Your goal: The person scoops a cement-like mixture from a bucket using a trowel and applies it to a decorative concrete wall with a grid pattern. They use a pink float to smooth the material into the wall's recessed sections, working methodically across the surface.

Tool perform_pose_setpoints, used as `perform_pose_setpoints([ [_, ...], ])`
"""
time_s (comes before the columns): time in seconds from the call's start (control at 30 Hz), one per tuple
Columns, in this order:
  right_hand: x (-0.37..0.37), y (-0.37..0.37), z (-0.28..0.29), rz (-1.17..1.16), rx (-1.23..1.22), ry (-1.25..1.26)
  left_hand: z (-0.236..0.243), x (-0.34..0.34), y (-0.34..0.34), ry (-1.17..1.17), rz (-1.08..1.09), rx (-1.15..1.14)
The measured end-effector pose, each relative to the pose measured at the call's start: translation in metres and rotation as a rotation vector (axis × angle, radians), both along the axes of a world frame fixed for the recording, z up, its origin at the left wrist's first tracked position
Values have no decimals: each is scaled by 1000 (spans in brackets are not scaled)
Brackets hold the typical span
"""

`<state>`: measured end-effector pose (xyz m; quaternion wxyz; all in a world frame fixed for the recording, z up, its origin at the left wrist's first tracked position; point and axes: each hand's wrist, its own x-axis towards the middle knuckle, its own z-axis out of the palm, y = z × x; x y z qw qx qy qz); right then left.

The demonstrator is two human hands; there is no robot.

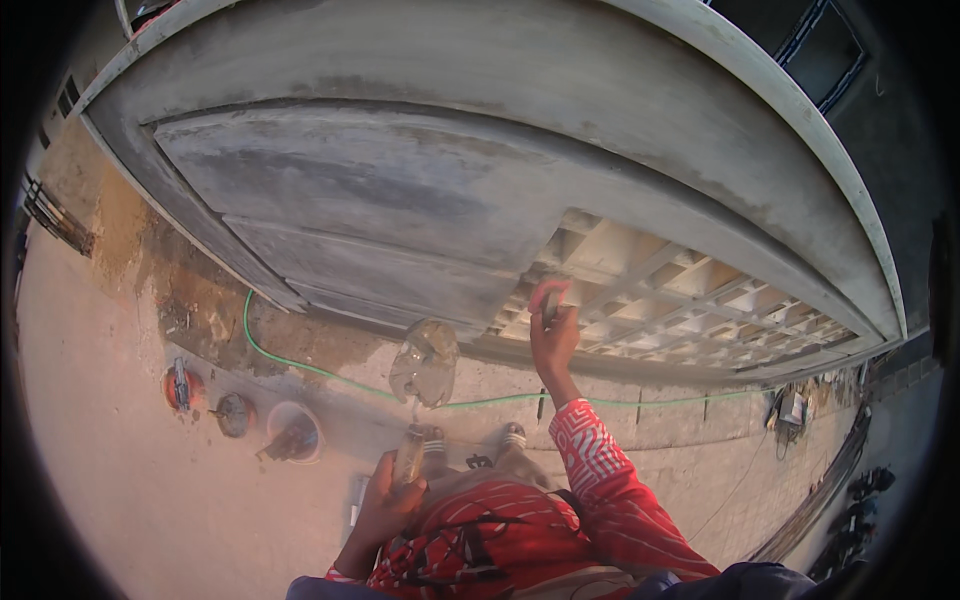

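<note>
My left hand [388, 500] is low at the front of my body, its fingers wrapped round the handle of a trowel [424, 365]. The trowel's rounded blade points up and away and looks smeared with grey material. My right hand [556, 340] reaches out to the wall, closed on a small pinkish-red tool [546, 293] whose exact kind I cannot make out. That tool lies against the left edge of a lattice of recessed openings [670, 280]. Left of the lattice stretches a smooth grey plastered panel [370, 190] with streaky darker patches.
A green hose [320, 371] runs along the ground at the wall's foot. On the ground to the left stand a pale bucket [296, 432], a dark grey pail [234, 414] and a reddish container [183, 386] with a tool in it. Long poles [815, 495] lie at the right.
</note>
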<state>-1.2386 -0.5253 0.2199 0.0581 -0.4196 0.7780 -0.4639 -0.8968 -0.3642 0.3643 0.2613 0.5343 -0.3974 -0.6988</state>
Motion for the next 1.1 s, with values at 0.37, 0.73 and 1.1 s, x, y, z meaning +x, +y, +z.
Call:
perform_pose_setpoints([
  [0.37, 12, -12, 8, -63, 4, 85, -10, 24, -2, 37, -22, -1],
  [0.73, 15, 23, 17, -78, 192, 183, -10, 24, -3, 51, -18, -43],
  [1.1, -24, 42, 51, 178, 100, 1063, -6, 15, -4, 73, 3, -36],
])
